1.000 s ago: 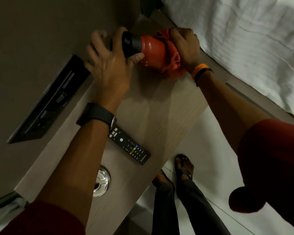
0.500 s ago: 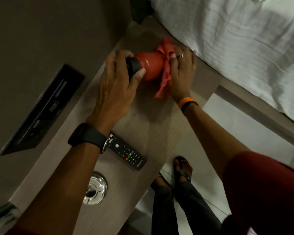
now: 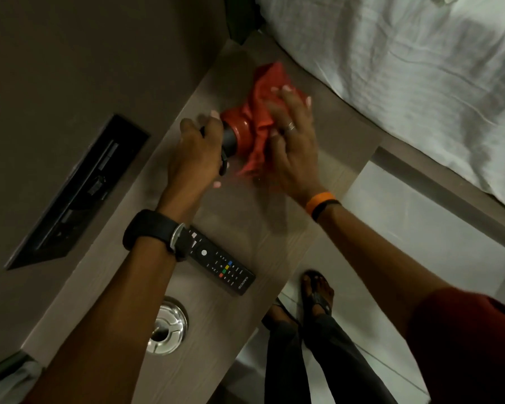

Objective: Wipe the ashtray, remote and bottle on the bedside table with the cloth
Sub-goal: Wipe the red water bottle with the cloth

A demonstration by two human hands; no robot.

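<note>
While the left hand (image 3: 191, 154) still grips the bottle (image 3: 239, 125), the right hand (image 3: 295, 141) now flattens cloth (image 3: 271, 80) over it

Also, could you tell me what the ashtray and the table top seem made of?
The ashtray looks like polished metal, probably steel: silvery, with bright highlights. The table top looks like matte wood or laminate: fine straight grain lines.

Bottle (image 3: 239, 132), red, lies tilted over the bedside table (image 3: 274, 228). The left hand (image 3: 193, 153) grips its dark cap end. The right hand (image 3: 295, 147), blurred, presses the red cloth (image 3: 263, 112) onto the bottle body, fingers spread. Remote (image 3: 222, 263) and metal ashtray (image 3: 168, 328) rest on the table nearer the person.
</note>
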